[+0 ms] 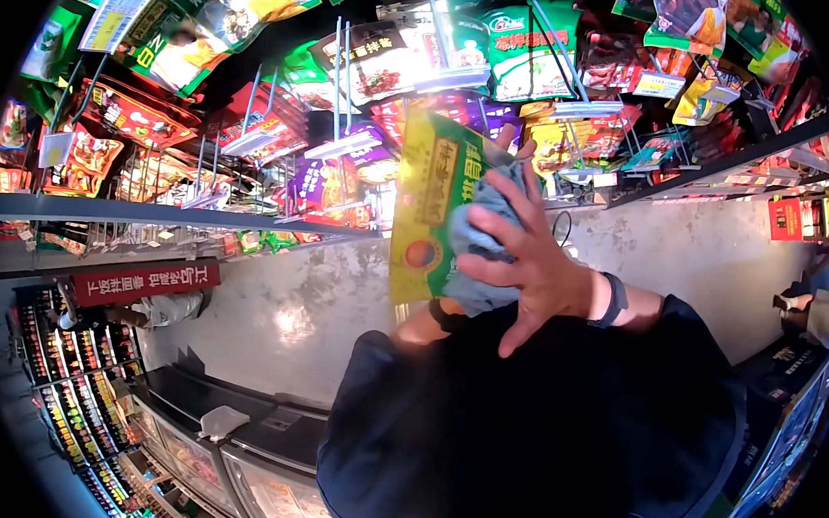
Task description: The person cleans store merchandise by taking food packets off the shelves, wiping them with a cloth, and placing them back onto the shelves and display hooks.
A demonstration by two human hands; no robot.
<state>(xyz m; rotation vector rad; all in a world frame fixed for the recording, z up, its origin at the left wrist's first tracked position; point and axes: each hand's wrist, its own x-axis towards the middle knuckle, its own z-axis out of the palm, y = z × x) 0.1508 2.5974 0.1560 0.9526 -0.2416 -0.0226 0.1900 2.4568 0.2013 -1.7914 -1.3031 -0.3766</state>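
Note:
A yellow and green food packet point(427, 203) is held up in front of the shelf, its printed face partly covered. My left hand point(506, 137) holds it from behind; only some fingertips show past its top edge, and the rest is hidden. Against the packet's right side lies a crumpled grey-blue cloth point(483, 286). My right hand point(536, 256), with a dark band on the wrist, presses this cloth onto the packet, fingers spread over it and thumb pointing down.
Hanging packets fill the display rack point(345, 152) ahead, with metal hooks and price tags point(118, 18) sticking out. Chest freezers point(272, 477) stand behind me at lower left. A red sign point(146, 282) hangs at left. Another person point(810, 313) is at far right.

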